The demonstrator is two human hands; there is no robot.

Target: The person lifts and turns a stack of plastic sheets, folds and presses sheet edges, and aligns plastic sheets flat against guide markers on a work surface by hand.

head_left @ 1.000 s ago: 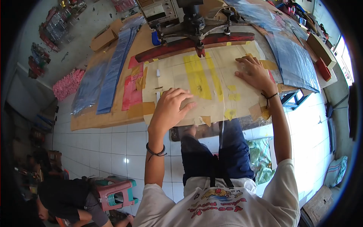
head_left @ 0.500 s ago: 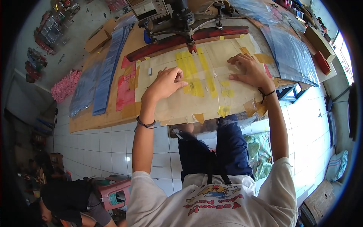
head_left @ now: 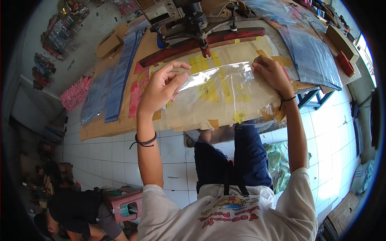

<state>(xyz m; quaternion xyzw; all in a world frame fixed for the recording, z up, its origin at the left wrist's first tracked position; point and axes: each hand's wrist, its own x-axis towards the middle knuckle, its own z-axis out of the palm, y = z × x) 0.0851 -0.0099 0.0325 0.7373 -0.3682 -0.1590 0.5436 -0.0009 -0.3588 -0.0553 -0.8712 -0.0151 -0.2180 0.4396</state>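
A clear plastic sheet point(head_left: 219, 75) is raised along its far edge above a cream work surface patched with yellow and brown tape point(head_left: 189, 114). My left hand point(head_left: 161, 88) grips the sheet's left end between thumb and fingers, its index finger stretched out. At the other end, my right hand point(head_left: 271, 74) pinches the right corner. Light glints off the strip of film between both hands. Just beyond the sheet is a machine's long red bar point(head_left: 237, 35), fixed beneath a dark metal frame point(head_left: 197, 24).
Bluish plastic sheets point(head_left: 122, 76) lie at the table's left, with another stack point(head_left: 311, 56) at the right. A cardboard box point(head_left: 111, 40) sits at the back left. A co-worker point(head_left: 76, 209) is bent over beside a pink stool point(head_left: 128, 205).
Both hands have closed on the clear sheet and its far edge has come up off the work surface. My left hand has shifted left; the view has turned slightly.
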